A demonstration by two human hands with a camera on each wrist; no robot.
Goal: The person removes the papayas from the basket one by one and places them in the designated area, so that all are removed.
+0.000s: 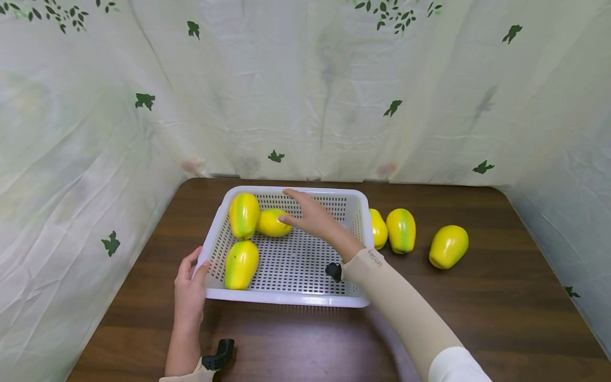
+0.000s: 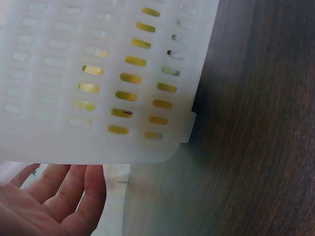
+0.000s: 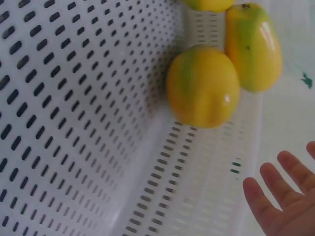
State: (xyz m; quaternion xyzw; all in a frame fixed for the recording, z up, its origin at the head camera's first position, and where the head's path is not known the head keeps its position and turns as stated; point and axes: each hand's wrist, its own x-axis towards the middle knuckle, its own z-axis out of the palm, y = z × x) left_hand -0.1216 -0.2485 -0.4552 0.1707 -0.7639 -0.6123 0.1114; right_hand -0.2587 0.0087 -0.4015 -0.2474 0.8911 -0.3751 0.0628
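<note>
A white plastic basket with slotted walls stands on the table. My left hand holds its left rim, thumb on top and fingers outside; in the left wrist view, the curled fingers are at the rim. Inside the basket's left part are three yellow-green mangoes: one at the back, one beside it and one at the front. Over the basket, my right hand has its fingers spread and holds nothing. Its thumb overlaps the middle mango in the head view; whether they touch, I cannot tell.
Right of the basket lie more mangoes: one partly hidden by the basket wall, one beside it, and another farther right. The brown wooden table is bounded by a pale curtain with green prints.
</note>
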